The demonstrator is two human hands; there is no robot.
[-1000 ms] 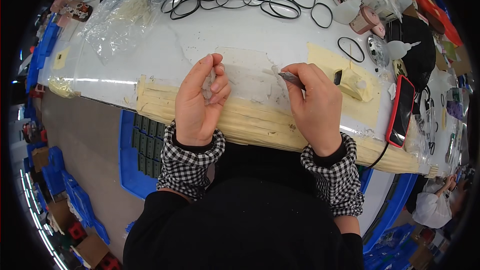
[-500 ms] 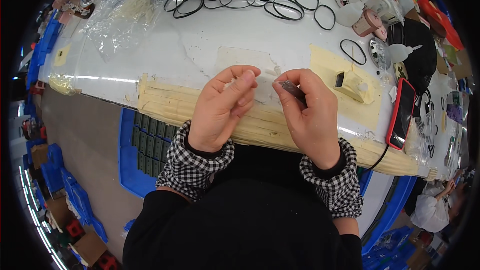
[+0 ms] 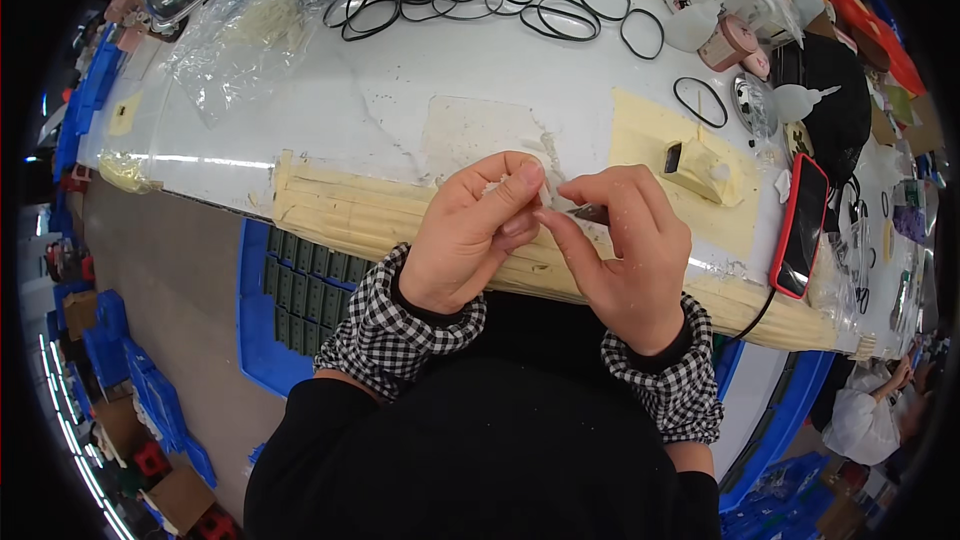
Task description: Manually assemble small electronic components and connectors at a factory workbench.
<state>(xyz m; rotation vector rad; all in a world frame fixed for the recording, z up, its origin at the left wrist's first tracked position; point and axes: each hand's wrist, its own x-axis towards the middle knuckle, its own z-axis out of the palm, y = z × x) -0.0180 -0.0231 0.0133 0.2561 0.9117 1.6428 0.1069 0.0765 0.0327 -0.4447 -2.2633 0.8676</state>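
My left hand is closed, its thumb pressed against curled fingers over the table's near edge. A small whitish piece shows at its fingertips; its kind cannot be made out. Close beside it, my right hand curls round a small, flat, dark grey metal piece, perhaps a blade, partly hidden by the fingers. The right thumb tip reaches the left fingertips, at the whitish piece. Beyond my hands a clear flat sheet lies on the white tabletop.
Black rubber rings heap at the back. A crumpled plastic bag lies left. Right are a yellow taped block, a red-cased phone with a cable, and a squeeze bulb. Blue crates stand below the taped edge.
My hands have come together: the left has moved right, and the right thumb has stretched toward the left fingertips. The metal piece has tilted flatter in my right hand.
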